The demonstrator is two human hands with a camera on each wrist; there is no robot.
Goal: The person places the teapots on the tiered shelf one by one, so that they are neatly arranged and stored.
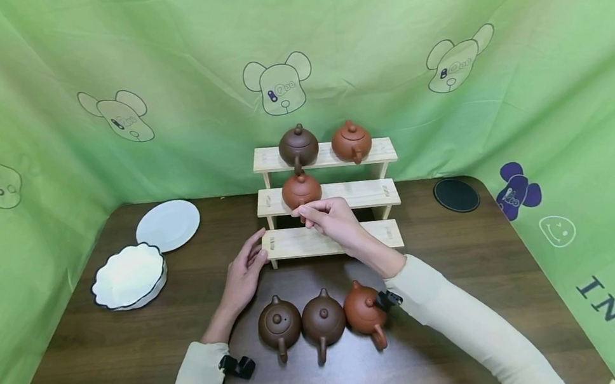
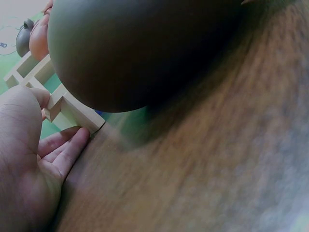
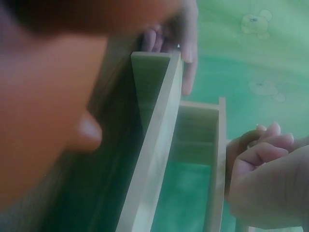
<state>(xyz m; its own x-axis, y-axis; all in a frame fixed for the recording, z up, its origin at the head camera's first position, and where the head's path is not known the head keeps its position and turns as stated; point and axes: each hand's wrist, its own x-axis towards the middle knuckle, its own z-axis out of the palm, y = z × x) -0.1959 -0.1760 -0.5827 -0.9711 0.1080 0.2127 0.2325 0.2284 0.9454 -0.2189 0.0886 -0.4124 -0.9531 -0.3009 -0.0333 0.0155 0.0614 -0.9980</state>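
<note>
My right hand pinches the handle of a reddish-orange clay teapot at the left of the middle shelf. In the right wrist view, that hand curls its fingers at the handle. My left hand touches the left end of a three-step wooden rack with straight fingers, beside its lowest step. A dark brown teapot and a reddish-orange one stand on the top step. Before the rack sit two dark brown teapots, a left one and a middle one, and a reddish-orange teapot.
At the left lie a white plate and a scalloped white dish with a dark rim. A round black coaster lies at the right on the brown wooden table. Green printed cloth hangs around the table.
</note>
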